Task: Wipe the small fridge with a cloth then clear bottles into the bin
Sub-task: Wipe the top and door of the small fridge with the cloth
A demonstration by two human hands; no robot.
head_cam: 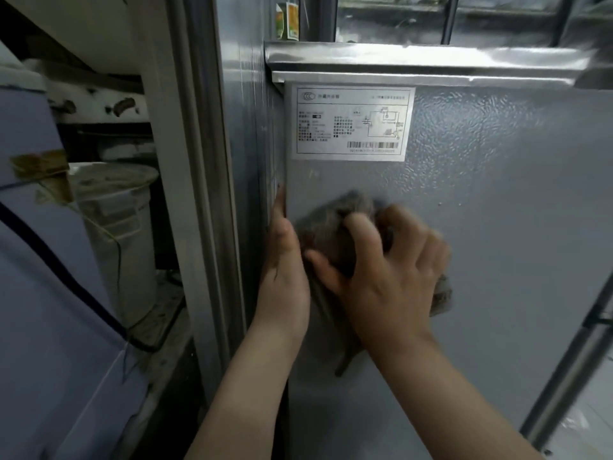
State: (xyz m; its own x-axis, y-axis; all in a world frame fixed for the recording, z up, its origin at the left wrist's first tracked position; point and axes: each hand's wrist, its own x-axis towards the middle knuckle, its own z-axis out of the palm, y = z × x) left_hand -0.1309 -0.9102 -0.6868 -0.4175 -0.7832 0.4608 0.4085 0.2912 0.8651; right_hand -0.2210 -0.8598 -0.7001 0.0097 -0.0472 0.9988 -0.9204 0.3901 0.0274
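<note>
Below the label (351,122), the right hand (381,263) clutched the cloth (326,220) against the fridge (504,234), fingers curled round it. The left hand (285,260) lay flat at the edge, holding nothing. Wiping was underway, I'd say, with the bottles not yet cleared.

Cramped kitchen back room, steel worktop edge (424,58), grey fridge (497,227), lidded plastic bucket (116,227)

Two hands, left hand (283,260) and right hand (394,273); one grey cloth (328,224); one fridge (497,227); one label (351,124); one white bucket (116,227); one carton (292,18).
</note>
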